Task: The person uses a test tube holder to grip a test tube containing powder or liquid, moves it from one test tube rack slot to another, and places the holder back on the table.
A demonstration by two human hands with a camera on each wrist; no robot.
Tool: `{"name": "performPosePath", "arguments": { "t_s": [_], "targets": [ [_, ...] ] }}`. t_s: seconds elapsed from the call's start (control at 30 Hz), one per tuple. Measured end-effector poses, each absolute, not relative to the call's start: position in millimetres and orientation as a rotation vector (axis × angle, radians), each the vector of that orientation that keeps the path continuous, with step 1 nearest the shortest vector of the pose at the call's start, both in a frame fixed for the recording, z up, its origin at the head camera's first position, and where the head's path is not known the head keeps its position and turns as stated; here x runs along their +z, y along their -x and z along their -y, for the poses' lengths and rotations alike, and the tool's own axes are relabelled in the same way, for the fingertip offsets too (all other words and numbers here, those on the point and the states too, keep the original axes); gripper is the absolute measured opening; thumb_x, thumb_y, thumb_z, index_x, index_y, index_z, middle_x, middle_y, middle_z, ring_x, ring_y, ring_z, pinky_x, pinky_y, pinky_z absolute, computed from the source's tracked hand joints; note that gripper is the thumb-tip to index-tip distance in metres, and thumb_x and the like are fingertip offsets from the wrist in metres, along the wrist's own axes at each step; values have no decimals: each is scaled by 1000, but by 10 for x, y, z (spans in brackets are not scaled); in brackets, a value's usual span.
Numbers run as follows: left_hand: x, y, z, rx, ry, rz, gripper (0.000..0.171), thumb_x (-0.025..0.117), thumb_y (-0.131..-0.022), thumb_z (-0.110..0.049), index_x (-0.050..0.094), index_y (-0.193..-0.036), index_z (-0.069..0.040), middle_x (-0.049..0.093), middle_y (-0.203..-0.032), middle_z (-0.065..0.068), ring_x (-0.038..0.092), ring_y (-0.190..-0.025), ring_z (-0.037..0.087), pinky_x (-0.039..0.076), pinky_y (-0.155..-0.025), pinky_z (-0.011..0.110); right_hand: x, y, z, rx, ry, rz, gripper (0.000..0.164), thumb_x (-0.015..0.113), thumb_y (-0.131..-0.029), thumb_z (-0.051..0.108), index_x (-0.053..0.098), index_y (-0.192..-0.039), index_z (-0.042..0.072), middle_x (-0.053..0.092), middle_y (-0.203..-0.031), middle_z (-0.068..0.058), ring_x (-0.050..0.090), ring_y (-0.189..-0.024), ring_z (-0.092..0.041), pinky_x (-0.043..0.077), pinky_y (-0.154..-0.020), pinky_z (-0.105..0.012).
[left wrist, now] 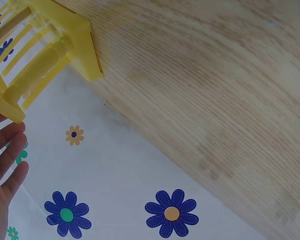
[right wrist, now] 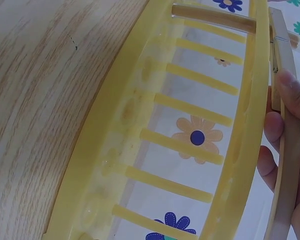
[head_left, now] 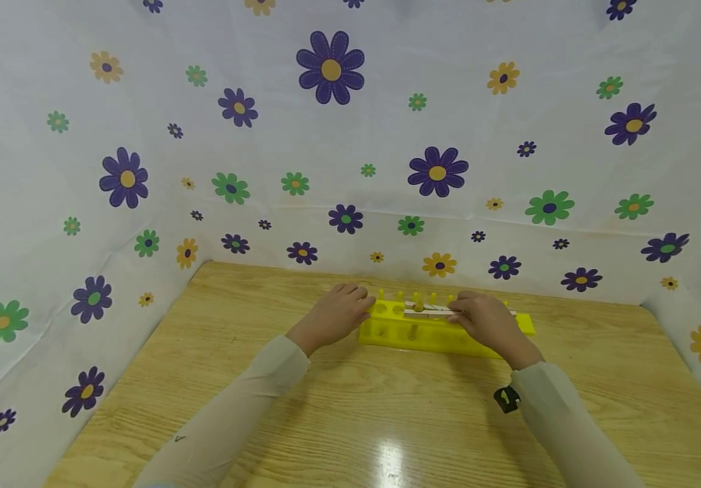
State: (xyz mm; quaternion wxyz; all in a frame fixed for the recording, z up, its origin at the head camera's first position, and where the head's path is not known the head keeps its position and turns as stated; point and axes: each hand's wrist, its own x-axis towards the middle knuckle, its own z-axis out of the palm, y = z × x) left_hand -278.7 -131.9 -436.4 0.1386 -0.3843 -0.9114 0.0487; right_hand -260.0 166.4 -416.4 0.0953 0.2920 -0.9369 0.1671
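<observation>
A long yellow test tube rack [head_left: 387, 332] stands on the table. At its left end my left hand [head_left: 339, 313] touches the top plate; in the left wrist view its fingers [left wrist: 12, 152] spread loosely beside the corner. My right hand [head_left: 487, 322] grips a wooden test tube clamp [right wrist: 290, 160] along the rack's top. The thumb and fingertips pinch its wooden arms near the spring. A tube with brownish content [right wrist: 215, 17] stands upright in one hole, and the clamp's far end overlaps its upper part. My left thumb is hidden.
The rack has a row of yellow pegs [right wrist: 195, 142] along its back. Behind the wood-grain table [head_left: 350, 420] hangs a white flowered cloth [head_left: 375, 135], which also runs along both sides. A dark band with a small device [head_left: 506, 399] hangs at my right sleeve.
</observation>
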Motion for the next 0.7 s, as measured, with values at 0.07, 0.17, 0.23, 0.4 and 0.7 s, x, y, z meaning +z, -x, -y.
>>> {"name": "performPosePath", "arguments": {
  "t_s": [0.07, 0.17, 0.23, 0.4, 0.7],
  "targets": [
    [-4368, 2788, 1321, 143, 1108, 2639, 20, 55, -95, -29, 56, -111, -16, 59, -105, -1, 55, -101, 16, 46, -97, 32, -4162, 2598, -1663, 495, -864, 2777, 19, 67, -86, 16, 72, -96, 1, 62, -77, -3, 52, -61, -8, 53, -64, -29],
    [-4372, 2790, 1323, 133, 1109, 2635, 21, 55, -95, -29, 56, -111, -16, 60, -105, -1, 55, -102, 16, 46, -97, 32, -4159, 2597, -1662, 496, -866, 2781, 18, 67, -86, 15, 72, -96, 1, 61, -76, -2, 48, -60, -7, 50, -61, -27],
    [-4373, 2790, 1323, 132, 1109, 2630, 21, 55, -95, -29, 56, -111, -16, 60, -105, -1, 55, -102, 16, 46, -97, 32, -4164, 2598, -1663, 495, -864, 2787, 18, 67, -86, 16, 72, -96, 1, 60, -75, -2, 47, -60, -7, 49, -61, -26],
    [-4357, 2779, 1320, 148, 1105, 2631, 20, 55, -95, -29, 56, -111, -16, 59, -105, -2, 55, -102, 16, 45, -97, 31, -4183, 2604, -1670, 492, -859, 2810, 20, 66, -87, 17, 71, -99, 1, 60, -78, -2, 49, -62, -7, 50, -62, -27],
    [-4291, 2726, 1309, 110, 1121, 2603, 15, 55, -95, -25, 57, -105, -14, 59, -99, -1, 55, -95, 16, 47, -92, 32, -4183, 2591, -1675, 493, -815, 2857, 25, 66, -87, 20, 70, -105, 3, 67, -91, -7, 59, -69, -13, 54, -68, -33]
  ]
}}
